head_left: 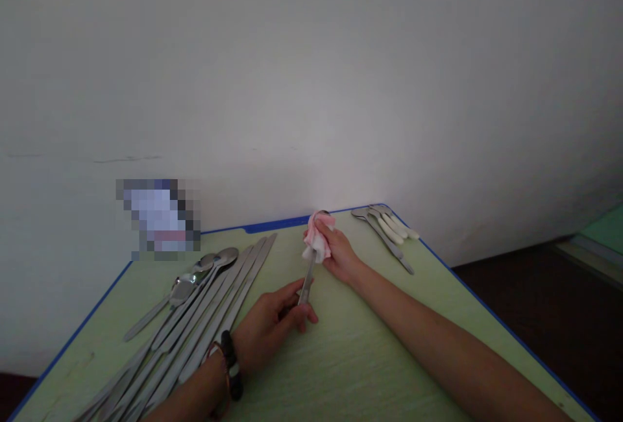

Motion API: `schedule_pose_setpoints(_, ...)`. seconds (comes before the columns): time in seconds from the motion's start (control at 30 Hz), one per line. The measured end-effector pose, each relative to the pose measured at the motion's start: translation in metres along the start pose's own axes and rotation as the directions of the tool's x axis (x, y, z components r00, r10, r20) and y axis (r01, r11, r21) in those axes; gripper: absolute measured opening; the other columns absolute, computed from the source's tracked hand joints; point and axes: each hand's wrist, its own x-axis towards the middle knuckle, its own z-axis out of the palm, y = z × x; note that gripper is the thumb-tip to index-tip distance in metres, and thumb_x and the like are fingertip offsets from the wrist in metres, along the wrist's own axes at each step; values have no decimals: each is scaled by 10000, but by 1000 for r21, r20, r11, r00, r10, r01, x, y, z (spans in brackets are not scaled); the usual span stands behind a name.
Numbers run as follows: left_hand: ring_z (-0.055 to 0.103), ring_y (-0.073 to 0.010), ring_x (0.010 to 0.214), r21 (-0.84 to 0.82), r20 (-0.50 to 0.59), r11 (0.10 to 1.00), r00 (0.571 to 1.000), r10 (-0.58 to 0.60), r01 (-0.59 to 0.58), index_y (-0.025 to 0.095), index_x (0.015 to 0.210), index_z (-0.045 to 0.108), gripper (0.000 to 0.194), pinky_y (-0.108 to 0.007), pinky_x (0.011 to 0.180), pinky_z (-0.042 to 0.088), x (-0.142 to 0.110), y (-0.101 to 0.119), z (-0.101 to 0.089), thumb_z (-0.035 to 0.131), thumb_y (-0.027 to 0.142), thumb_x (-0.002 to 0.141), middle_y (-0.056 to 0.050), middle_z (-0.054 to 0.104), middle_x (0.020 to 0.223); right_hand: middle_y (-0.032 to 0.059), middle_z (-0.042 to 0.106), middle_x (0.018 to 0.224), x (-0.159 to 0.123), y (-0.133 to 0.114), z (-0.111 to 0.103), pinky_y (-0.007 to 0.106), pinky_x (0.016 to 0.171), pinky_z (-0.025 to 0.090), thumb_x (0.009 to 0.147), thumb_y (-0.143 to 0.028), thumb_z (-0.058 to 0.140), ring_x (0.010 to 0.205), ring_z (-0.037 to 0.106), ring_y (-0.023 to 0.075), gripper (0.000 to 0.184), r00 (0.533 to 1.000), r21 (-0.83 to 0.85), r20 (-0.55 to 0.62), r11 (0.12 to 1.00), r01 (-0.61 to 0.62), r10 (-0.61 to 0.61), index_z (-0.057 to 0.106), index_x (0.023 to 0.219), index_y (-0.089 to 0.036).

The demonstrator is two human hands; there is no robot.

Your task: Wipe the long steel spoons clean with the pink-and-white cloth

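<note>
wall grey-white | table pale green, blue-edged | floor dark brown | light dim

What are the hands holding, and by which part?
The left hand holds a metal utensil by its near end; the right hand holds a pink-and-white cloth around it, toward the far end.

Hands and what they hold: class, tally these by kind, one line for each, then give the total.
Hands: 2 (left hand, right hand)
Cloth: 1
Utensil: 1
Total: 4
</note>
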Motion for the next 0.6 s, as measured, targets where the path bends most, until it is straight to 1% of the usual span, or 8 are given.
schedule_pose_setpoints(0.07,586,-121,625,19,-16,1000,1000,-20,20,177,1136,547,351,-223,615,440,1,0,0,452,387,872,-13,689,795,21,646,597,1,-1,-1,198,503,436,693,-350,688,521,566,99,243,1000,10,7,1000,-1,1,605,741,-127)
schedule_pose_setpoints(0.13,587,-122,601,15,-47,997,996,-71,72,169,1069,585,335,-216,560,431,2,-1,0,455,399,862,-20,690,774,21,648,604,2,-2,-3,196,502,440,707,-340,679,522,567,98,228,999,24,35,999,-31,30,606,744,-127)
schedule_pose_setpoints(0.27,566,-117,538,-73,-123,982,975,-184,176,133,946,623,380,-199,450,403,3,-6,1,463,458,831,-48,675,753,20,657,636,4,-6,-6,185,537,460,731,-316,662,550,582,92,197,993,66,87,994,-86,80,617,753,-125)
schedule_pose_setpoints(0.4,512,-96,456,-49,-125,983,975,-182,177,127,792,626,407,-205,443,407,4,-9,1,449,492,829,-28,639,635,22,662,647,3,-7,-7,189,556,465,734,-334,657,565,590,94,213,990,50,114,994,-92,86,627,753,-123)
schedule_pose_setpoints(0.6,493,-84,415,-46,-158,985,973,-169,164,140,760,582,395,-209,428,412,5,-9,1,411,484,852,-7,614,616,39,669,643,-4,-5,-4,209,565,453,706,-412,661,565,590,104,307,968,-130,226,988,-80,108,649,750,-108)
